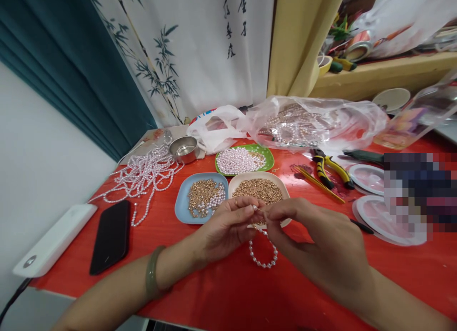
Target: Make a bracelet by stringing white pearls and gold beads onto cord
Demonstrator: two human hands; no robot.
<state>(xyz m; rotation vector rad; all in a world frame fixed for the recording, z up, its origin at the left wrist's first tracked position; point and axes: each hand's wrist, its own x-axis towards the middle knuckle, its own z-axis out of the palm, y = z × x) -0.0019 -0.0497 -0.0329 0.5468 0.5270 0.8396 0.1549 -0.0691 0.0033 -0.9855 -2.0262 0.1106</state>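
Pearl strand [263, 255] hangs in a loop below both hands, over the red tabletop [214, 293] at 6 o'clock from the tan dish [237, 179]. Left hand [228, 226] and right hand [321, 245] pinch its ends, fingers closed; a clasp there is probably too small to see. Keep the smooth round beads taut, grip close

Bare forearms, no sleeves; smooth green bangle [152, 272] around the left wrist.
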